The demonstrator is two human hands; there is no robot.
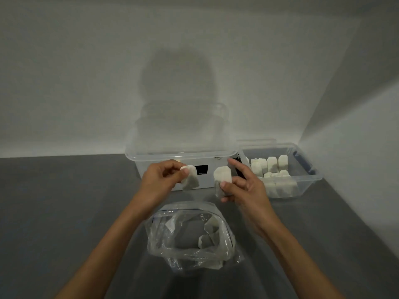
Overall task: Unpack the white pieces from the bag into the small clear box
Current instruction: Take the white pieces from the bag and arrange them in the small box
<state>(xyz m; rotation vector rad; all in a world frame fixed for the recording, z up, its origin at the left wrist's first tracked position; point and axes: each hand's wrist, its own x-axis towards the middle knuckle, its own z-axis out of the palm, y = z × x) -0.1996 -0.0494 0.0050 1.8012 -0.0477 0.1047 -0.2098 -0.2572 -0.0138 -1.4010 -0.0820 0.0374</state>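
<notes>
We see white pouch-shaped pieces, a clear crinkled plastic bag, a plain dark grey surface and a black rectangular label.

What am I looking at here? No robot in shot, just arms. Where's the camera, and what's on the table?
There is no robot. A person works bare-handed, and the only camera sits on their head, looking forward and down, so you see their own arms. The left hand pinches a white piece, and the right hand pinches a second piece. Below them, on the grey table, lies a crumpled clear bag, open, with more white material inside. A big box of clear plastic stands against the wall. To its right is the small box, which holds packed pieces in rows. The job is to move the pieces from the bag to the small box.
</notes>
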